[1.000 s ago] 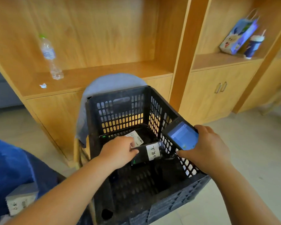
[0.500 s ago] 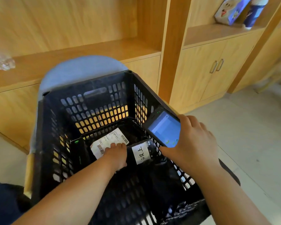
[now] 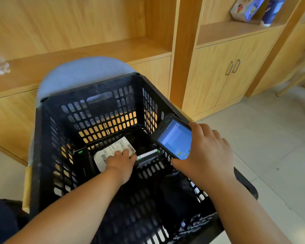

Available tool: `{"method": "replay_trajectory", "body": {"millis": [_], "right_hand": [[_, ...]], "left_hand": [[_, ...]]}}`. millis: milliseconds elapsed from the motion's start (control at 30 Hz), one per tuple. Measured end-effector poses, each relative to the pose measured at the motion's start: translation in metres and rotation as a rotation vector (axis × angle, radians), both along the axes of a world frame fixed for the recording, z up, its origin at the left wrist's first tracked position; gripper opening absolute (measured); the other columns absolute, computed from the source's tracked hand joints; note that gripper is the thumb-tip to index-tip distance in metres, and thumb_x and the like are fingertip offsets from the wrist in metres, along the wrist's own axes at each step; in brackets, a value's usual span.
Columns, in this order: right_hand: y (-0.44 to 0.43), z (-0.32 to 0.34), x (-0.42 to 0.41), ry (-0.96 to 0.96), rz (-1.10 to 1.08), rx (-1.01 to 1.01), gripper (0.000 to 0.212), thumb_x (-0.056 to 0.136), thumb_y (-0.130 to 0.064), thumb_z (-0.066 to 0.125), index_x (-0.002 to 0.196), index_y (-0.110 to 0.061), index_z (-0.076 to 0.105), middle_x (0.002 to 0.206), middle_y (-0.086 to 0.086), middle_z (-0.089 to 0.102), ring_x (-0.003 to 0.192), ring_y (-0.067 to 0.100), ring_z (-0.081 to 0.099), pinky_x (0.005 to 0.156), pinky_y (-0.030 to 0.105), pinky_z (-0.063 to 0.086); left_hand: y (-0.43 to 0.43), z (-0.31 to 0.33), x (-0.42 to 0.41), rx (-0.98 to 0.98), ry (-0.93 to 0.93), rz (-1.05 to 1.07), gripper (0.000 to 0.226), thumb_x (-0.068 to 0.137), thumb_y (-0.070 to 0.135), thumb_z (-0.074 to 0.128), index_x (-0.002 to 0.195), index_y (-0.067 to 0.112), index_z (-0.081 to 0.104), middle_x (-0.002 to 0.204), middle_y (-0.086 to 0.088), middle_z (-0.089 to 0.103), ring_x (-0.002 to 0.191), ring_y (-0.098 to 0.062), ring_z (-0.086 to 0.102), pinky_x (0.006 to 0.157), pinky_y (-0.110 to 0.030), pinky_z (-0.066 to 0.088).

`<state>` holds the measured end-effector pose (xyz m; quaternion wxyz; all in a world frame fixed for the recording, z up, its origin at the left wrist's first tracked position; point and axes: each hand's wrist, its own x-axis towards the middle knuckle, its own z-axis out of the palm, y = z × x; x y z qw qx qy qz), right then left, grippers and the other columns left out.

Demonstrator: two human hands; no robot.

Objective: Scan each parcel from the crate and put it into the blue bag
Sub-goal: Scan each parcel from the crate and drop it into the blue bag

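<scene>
Parcel reached for in the crate [image 3: 99, 88]
The parcel [image 3: 111, 151] lies under the left hand [image 3: 121, 164]; a grip cannot be told. The scanner [image 3: 174, 140], clasped in the right hand [image 3: 206, 155], could be knocked on the wall beside it.

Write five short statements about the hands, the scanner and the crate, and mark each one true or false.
1. The right hand holds a handheld scanner, its screen lit, above the black crate. True.
2. The left hand is outside the crate. False: it reaches inside and touches the white-labelled parcel.
3. A grey-blue chair back shows behind the crate. True.
4. The crate holds nothing. False: parcels lie at its bottom.
5. The wooden cabinet doors at right stand open. False: both are closed.
</scene>
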<state>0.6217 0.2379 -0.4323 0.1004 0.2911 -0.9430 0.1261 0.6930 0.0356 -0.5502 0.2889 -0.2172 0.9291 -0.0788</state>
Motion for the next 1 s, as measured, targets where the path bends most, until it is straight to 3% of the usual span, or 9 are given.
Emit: {"method": "replay_trajectory", "body": {"millis": [100,200,267,367,467,700,800,900,1000], "right_hand": [[0.0,0.0,0.001,0.0,0.005,-0.011,0.083,0.034,-0.041,0.09,0.104,-0.006,0.062,0.09,0.008,0.066,0.069,0.03,0.061,0.058,0.03,0.034],[0.0,-0.001,0.002,0.025,0.003,-0.023,0.085,0.03,-0.04,0.09,0.102,-0.006,0.062,0.086,0.008,0.066,0.065,0.029,0.06,0.057,0.03,0.035],[0.0,-0.002,0.002,0.039,0.003,-0.031,0.084,0.03,-0.04,0.089,0.102,-0.006,0.063,0.084,0.007,0.065,0.064,0.028,0.06,0.057,0.029,0.034],[0.001,-0.003,0.001,0.05,-0.001,-0.029,0.084,0.03,-0.041,0.089,0.102,-0.006,0.063,0.084,0.007,0.065,0.064,0.028,0.06,0.057,0.029,0.033],[0.001,-0.005,0.0,0.071,0.008,-0.037,0.082,0.03,-0.04,0.089,0.1,-0.007,0.062,0.084,0.007,0.065,0.065,0.028,0.06,0.057,0.029,0.034],[0.002,-0.004,-0.001,0.064,0.023,-0.035,0.084,0.03,-0.039,0.09,0.102,-0.007,0.061,0.086,0.008,0.065,0.068,0.029,0.061,0.058,0.03,0.035],[0.002,0.006,0.001,0.023,0.063,0.025,0.081,0.051,-0.043,0.085,0.118,-0.011,0.053,0.106,0.007,0.061,0.088,0.029,0.058,0.067,0.033,0.036],[0.003,0.019,0.005,-0.1,0.074,0.063,0.079,0.069,-0.05,0.073,0.131,-0.016,0.038,0.123,0.002,0.05,0.107,0.024,0.05,0.08,0.034,0.039],[0.007,0.033,0.015,-0.166,0.041,0.045,0.075,0.068,-0.05,0.074,0.126,-0.016,0.04,0.121,0.001,0.05,0.106,0.024,0.05,0.081,0.034,0.041]], "left_hand": [[0.008,-0.018,0.007,0.115,-0.113,-0.028,0.066,0.093,0.053,0.044,0.149,0.027,0.02,0.146,-0.01,0.025,0.13,-0.034,0.031,0.1,-0.047,0.033],[0.018,-0.032,0.002,0.24,-0.061,0.062,0.053,0.095,0.04,0.046,0.143,0.024,0.029,0.139,-0.011,0.03,0.123,-0.032,0.038,0.099,-0.045,0.04],[0.022,-0.041,-0.003,0.262,-0.009,0.087,0.06,0.094,0.031,0.052,0.145,0.023,0.024,0.141,-0.011,0.029,0.123,-0.032,0.038,0.1,-0.045,0.041],[0.023,-0.049,-0.008,0.262,0.01,0.196,0.081,0.093,0.042,0.051,0.152,0.012,0.004,0.15,-0.013,0.023,0.134,-0.033,0.029,0.107,-0.046,0.035],[0.023,-0.053,-0.011,0.271,-0.014,0.27,0.08,0.091,0.043,0.055,0.15,0.006,0.014,0.147,-0.013,0.032,0.133,-0.032,0.035,0.108,-0.044,0.035],[0.018,-0.037,-0.009,0.247,0.06,0.248,0.063,0.085,0.042,0.066,0.132,0.01,0.041,0.131,-0.01,0.042,0.12,-0.031,0.044,0.095,-0.038,0.044],[0.014,-0.011,-0.004,0.328,0.18,0.259,0.045,0.093,0.027,0.054,0.131,0.009,0.037,0.129,-0.013,0.049,0.115,-0.031,0.05,0.088,-0.036,0.044],[0.013,0.031,0.001,0.396,0.269,0.34,0.056,0.1,0.03,0.046,0.144,0.005,0.023,0.136,-0.015,0.047,0.118,-0.03,0.052,0.088,-0.035,0.044],[0.011,0.075,0.015,0.432,0.448,0.427,0.046,0.098,0.032,0.048,0.134,0.008,0.034,0.123,-0.012,0.056,0.092,-0.024,0.057,0.065,-0.031,0.044]]}}
